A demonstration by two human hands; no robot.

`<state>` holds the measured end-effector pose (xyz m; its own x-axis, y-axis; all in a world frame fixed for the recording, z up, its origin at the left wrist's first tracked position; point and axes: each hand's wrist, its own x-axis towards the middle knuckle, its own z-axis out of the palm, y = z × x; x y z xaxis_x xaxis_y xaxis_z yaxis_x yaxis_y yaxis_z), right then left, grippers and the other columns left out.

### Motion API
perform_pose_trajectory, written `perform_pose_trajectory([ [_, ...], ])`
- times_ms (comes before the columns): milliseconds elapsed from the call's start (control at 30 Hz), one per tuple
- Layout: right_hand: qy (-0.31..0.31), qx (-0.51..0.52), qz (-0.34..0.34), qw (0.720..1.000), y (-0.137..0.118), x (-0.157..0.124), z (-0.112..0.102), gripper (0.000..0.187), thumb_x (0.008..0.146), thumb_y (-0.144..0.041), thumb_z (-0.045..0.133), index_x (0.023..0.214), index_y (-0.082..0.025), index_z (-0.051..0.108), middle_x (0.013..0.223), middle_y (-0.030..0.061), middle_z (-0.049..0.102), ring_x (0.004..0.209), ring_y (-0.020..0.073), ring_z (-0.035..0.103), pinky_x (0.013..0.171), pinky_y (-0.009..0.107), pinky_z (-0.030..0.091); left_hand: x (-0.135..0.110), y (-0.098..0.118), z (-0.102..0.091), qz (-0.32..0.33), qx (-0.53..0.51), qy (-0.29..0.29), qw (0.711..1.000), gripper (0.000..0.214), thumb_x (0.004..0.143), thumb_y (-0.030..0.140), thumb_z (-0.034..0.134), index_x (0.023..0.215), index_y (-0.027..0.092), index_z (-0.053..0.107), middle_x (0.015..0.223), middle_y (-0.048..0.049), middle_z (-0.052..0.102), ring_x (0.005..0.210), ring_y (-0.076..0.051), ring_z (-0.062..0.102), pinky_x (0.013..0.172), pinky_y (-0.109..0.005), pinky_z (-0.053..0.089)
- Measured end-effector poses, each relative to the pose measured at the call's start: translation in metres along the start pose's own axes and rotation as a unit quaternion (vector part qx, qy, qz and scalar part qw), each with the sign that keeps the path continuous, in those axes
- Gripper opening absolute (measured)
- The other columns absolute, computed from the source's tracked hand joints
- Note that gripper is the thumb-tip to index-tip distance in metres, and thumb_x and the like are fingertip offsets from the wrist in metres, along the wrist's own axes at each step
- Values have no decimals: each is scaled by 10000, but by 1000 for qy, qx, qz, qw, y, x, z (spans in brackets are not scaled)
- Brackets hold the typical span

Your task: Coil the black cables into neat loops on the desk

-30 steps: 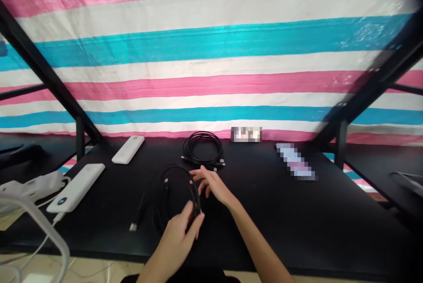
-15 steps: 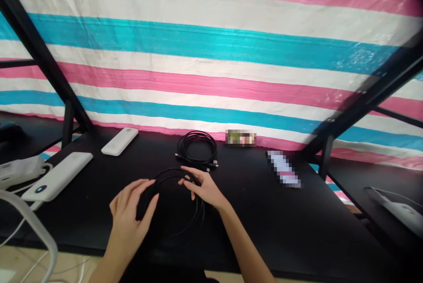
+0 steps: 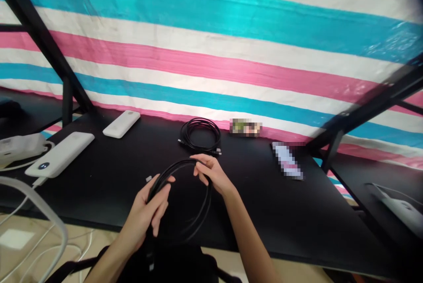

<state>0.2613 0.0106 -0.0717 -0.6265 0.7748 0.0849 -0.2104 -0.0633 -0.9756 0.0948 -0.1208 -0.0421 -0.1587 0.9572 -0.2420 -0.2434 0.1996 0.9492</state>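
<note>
A looped black cable (image 3: pixel 175 166) is held up between both hands above the near part of the black table. My left hand (image 3: pixel 150 206) is closed around the left side of the loops, with the thumb across them. At the upper right of the coil, my right hand (image 3: pixel 211 172) pinches the strands between thumb and fingers. One cable plug (image 3: pixel 148 178) pokes out beside the left fingers, and another plug (image 3: pixel 151 266) hangs below that hand. Just beyond the right hand, a second coiled black cable (image 3: pixel 200 135) lies on the table with its plugs showing.
Two white power banks (image 3: pixel 61 154) (image 3: pixel 121 124) lie on the left of the table (image 3: pixel 257 212), near a white charger (image 3: pixel 21 148) with cords. A blurred-out small box (image 3: pixel 246 128) and phone-like object (image 3: pixel 287 160) are on the right. Black frame bars and striped sheeting stand behind.
My left hand has turned and closed around the cable loops, lifting them; a plug now hangs below it. My right hand has gripped the strands more firmly. The camera view has tilted downward.
</note>
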Motion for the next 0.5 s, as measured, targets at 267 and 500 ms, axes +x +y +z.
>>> perform_pose_trajectory([
  [267, 122, -123, -30, 984, 7, 4, 4, 430, 797, -325, 663, 1211, -252, 571, 920, 17, 621, 479, 55, 510, 327, 150, 395, 13, 2, 12, 45, -27, 6, 999, 313, 853, 438, 543, 1054, 214, 456, 421, 131, 408, 287, -69, 384, 318, -156, 353],
  [500, 187, -173, -49, 966, 15, 5, 1, 311, 751, -361, 694, 1005, -181, 683, 765, 22, 632, 446, 76, 522, 281, 152, 361, 27, -7, -12, 91, 211, 10, 973, 383, 867, 380, 506, 1204, 222, 419, 562, 79, 544, 441, -122, 545, 468, -224, 458],
])
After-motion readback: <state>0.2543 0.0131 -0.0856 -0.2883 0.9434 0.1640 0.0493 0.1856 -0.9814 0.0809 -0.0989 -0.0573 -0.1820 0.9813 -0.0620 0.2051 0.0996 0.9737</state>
